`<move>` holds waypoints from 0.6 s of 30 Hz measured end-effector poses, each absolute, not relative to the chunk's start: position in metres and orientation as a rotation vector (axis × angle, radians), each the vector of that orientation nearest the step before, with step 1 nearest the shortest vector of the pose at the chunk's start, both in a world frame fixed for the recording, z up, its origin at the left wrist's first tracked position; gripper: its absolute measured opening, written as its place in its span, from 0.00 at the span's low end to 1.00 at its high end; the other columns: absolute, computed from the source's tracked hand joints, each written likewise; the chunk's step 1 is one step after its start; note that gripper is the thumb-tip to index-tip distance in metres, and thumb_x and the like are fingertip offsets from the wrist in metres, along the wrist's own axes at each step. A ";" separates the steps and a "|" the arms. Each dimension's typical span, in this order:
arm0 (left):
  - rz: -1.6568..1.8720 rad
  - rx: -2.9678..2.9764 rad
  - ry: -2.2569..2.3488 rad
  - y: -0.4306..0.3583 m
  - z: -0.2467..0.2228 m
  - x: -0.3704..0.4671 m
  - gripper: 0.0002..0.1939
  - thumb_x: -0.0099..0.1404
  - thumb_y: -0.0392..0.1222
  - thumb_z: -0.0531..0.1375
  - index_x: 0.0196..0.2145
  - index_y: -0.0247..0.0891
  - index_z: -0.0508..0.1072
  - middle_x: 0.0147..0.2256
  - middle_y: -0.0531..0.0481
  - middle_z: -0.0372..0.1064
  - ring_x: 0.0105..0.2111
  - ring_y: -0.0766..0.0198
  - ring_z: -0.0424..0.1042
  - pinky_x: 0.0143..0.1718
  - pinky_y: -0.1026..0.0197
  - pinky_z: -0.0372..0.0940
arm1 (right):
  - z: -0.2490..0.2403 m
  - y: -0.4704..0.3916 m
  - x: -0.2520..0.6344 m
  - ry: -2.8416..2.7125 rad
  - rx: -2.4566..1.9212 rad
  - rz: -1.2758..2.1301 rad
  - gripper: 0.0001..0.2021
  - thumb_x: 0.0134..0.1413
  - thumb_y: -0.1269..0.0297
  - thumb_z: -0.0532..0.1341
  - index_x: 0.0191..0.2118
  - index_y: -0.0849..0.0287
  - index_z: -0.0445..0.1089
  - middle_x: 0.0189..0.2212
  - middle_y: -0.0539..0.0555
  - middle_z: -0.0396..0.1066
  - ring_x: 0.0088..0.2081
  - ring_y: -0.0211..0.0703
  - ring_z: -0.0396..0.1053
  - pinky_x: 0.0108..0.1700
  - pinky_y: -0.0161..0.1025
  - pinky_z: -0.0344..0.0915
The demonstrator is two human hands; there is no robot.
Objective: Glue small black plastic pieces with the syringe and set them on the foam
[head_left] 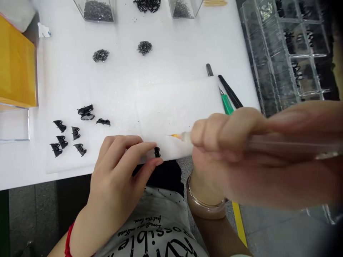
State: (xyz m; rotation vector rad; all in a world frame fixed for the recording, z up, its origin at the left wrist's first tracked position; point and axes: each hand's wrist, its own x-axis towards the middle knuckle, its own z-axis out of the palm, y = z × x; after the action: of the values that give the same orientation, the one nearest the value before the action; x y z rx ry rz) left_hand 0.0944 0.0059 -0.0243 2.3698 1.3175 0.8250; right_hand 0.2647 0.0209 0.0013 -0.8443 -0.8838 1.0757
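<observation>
The left hand [120, 171] is pinching a small black part [157, 152] by the near edge of the white table [66, 78]. The right hand [230, 153] is curling around a clear tube [185, 136], and more black parts [75, 133] are lying on the table's left side.

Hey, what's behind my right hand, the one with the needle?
Partly showing beyond your right hand are a green-handled tool, a slim black tool and a clear compartment tray. Their covered parts, and anything else behind the hand, are hidden.
</observation>
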 end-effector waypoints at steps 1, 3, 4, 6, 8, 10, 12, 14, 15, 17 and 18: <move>0.831 2.379 1.305 0.006 -0.025 0.093 0.14 0.57 0.31 0.66 0.43 0.36 0.74 0.35 0.46 0.71 0.34 0.58 0.68 0.35 0.57 0.66 | 0.005 0.020 0.260 -0.954 -0.943 1.044 0.33 0.63 0.40 0.35 0.23 0.51 0.67 0.13 0.47 0.59 0.16 0.39 0.58 0.21 0.40 0.64; 0.859 2.383 1.283 0.005 -0.026 0.091 0.17 0.57 0.29 0.66 0.45 0.38 0.74 0.36 0.46 0.70 0.34 0.58 0.67 0.34 0.56 0.65 | 0.008 0.020 0.252 -1.065 -1.104 1.037 0.29 0.63 0.41 0.38 0.30 0.50 0.70 0.28 0.51 0.72 0.30 0.44 0.72 0.33 0.45 0.72; 0.873 2.378 1.269 0.005 -0.028 0.090 0.17 0.57 0.29 0.65 0.45 0.38 0.74 0.37 0.45 0.70 0.34 0.58 0.67 0.34 0.56 0.65 | 0.007 0.020 0.252 -1.088 -1.109 1.003 0.27 0.64 0.43 0.38 0.35 0.50 0.70 0.36 0.51 0.74 0.39 0.45 0.74 0.41 0.47 0.73; 0.914 2.365 1.232 0.005 -0.030 0.089 0.16 0.57 0.27 0.65 0.44 0.37 0.75 0.37 0.44 0.71 0.35 0.57 0.67 0.36 0.55 0.64 | 0.002 0.017 0.264 -1.106 -1.060 0.929 0.25 0.66 0.49 0.37 0.43 0.53 0.68 0.43 0.55 0.73 0.47 0.47 0.72 0.48 0.50 0.71; 0.979 2.334 1.188 0.004 -0.031 0.088 0.16 0.57 0.27 0.65 0.43 0.36 0.75 0.37 0.44 0.72 0.36 0.56 0.69 0.38 0.54 0.64 | -0.004 0.010 0.291 -1.035 -1.204 0.445 0.22 0.68 0.54 0.36 0.44 0.54 0.65 0.39 0.57 0.72 0.44 0.47 0.73 0.43 0.48 0.72; 1.035 2.250 1.171 0.002 -0.030 0.086 0.16 0.57 0.27 0.65 0.43 0.38 0.74 0.37 0.46 0.73 0.35 0.60 0.70 0.39 0.57 0.64 | -0.008 -0.002 0.325 -1.070 -1.730 -0.036 0.14 0.68 0.59 0.43 0.48 0.56 0.61 0.41 0.57 0.69 0.42 0.44 0.72 0.41 0.44 0.70; 1.036 2.121 1.209 -0.002 -0.027 0.083 0.14 0.59 0.31 0.64 0.43 0.41 0.74 0.33 0.51 0.73 0.31 0.65 0.71 0.37 0.61 0.65 | -0.009 -0.011 0.354 -1.157 -1.921 -0.072 0.09 0.62 0.61 0.56 0.42 0.59 0.68 0.38 0.57 0.71 0.39 0.47 0.71 0.40 0.45 0.68; 1.004 1.982 1.309 -0.006 -0.026 0.082 0.10 0.61 0.36 0.64 0.41 0.44 0.74 0.29 0.56 0.73 0.27 0.69 0.71 0.31 0.65 0.65 | -0.008 -0.012 0.372 -1.353 -2.162 -0.018 0.09 0.57 0.64 0.59 0.43 0.59 0.71 0.36 0.56 0.73 0.34 0.47 0.70 0.40 0.47 0.67; 0.988 1.905 1.363 -0.007 -0.026 0.082 0.09 0.61 0.39 0.64 0.40 0.46 0.75 0.28 0.58 0.74 0.26 0.70 0.72 0.29 0.67 0.65 | -0.007 -0.008 0.376 -1.424 -2.218 0.006 0.10 0.57 0.67 0.59 0.44 0.60 0.71 0.37 0.58 0.74 0.35 0.48 0.70 0.42 0.48 0.67; 0.958 1.695 1.420 -0.006 -0.027 0.084 0.08 0.57 0.42 0.67 0.37 0.47 0.75 0.27 0.60 0.75 0.25 0.71 0.73 0.28 0.71 0.66 | -0.004 0.004 0.376 -1.603 -2.301 0.080 0.14 0.56 0.70 0.58 0.48 0.64 0.71 0.40 0.61 0.74 0.38 0.52 0.71 0.45 0.49 0.66; 0.943 1.564 1.414 -0.005 -0.029 0.085 0.09 0.55 0.42 0.68 0.35 0.47 0.75 0.26 0.60 0.76 0.25 0.72 0.75 0.28 0.73 0.67 | -0.002 0.011 0.374 -1.690 -2.324 0.115 0.16 0.55 0.72 0.57 0.50 0.65 0.70 0.41 0.64 0.73 0.40 0.54 0.71 0.46 0.49 0.65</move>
State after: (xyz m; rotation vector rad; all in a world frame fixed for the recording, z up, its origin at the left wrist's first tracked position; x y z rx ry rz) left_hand 0.0855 -0.0050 -0.0286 1.5643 1.4140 0.9433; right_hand 0.3740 0.0107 -0.0023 -2.3239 -1.6899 0.1154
